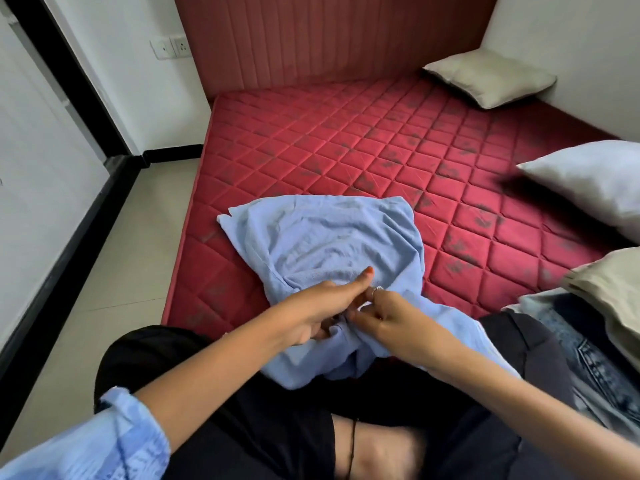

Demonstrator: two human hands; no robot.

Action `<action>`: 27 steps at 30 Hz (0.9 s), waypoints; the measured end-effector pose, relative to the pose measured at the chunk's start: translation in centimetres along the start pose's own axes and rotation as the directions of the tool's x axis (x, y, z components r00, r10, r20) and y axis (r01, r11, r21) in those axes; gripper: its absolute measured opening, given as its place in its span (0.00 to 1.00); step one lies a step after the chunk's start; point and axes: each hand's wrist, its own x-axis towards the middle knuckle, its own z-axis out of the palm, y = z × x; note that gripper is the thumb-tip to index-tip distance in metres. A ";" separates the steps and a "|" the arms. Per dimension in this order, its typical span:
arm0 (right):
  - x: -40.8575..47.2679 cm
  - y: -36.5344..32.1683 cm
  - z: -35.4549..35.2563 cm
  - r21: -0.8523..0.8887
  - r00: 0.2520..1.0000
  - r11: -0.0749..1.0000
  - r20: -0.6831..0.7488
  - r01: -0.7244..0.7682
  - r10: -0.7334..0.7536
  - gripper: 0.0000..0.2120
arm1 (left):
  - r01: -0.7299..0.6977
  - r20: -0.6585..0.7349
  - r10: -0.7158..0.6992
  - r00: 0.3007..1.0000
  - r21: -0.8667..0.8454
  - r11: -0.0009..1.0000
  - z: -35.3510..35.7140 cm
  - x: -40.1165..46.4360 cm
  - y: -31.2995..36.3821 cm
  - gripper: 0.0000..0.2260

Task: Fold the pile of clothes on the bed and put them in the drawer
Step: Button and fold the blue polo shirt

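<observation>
A light blue garment [322, 244] lies spread and wrinkled on the red quilted mattress [381, 140], its near end bunched over my lap. My left hand [322, 313] grips the bunched cloth near its middle, thumb pointing up. My right hand [384, 320], with a ring on one finger, pinches the same bunched fabric right beside the left. At the right edge lies a pile of clothes [588, 348]: a beige piece on top, denim and dark cloth beneath. No drawer is in view.
A white pillow [595, 181] lies at the right, a beige pillow [491, 77] at the far corner by the padded headboard [329, 39]. The bed's left edge drops to a tiled floor [114, 271]. My crossed legs in black trousers [242, 410] sit at the near edge.
</observation>
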 end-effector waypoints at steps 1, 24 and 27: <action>-0.3 0.3 0.4 0.010 1.000 1.000 0.000 -0.003 0.003 0.04 | 0.016 0.027 -0.016 1.000 -0.004 1.000 0.1 0.5 -0.3 0.19; 2.2 -18.2 -14.3 -0.720 0.596 0.676 -0.478 0.154 -0.645 0.13 | -0.898 -0.650 0.635 0.419 -0.190 0.398 -6.0 -10.5 30.4 0.16; 3.0 -20.9 -15.0 -0.721 0.509 0.690 -0.570 0.067 -0.645 0.12 | -0.937 -0.653 0.713 0.255 0.017 0.350 -6.2 -12.4 33.9 0.08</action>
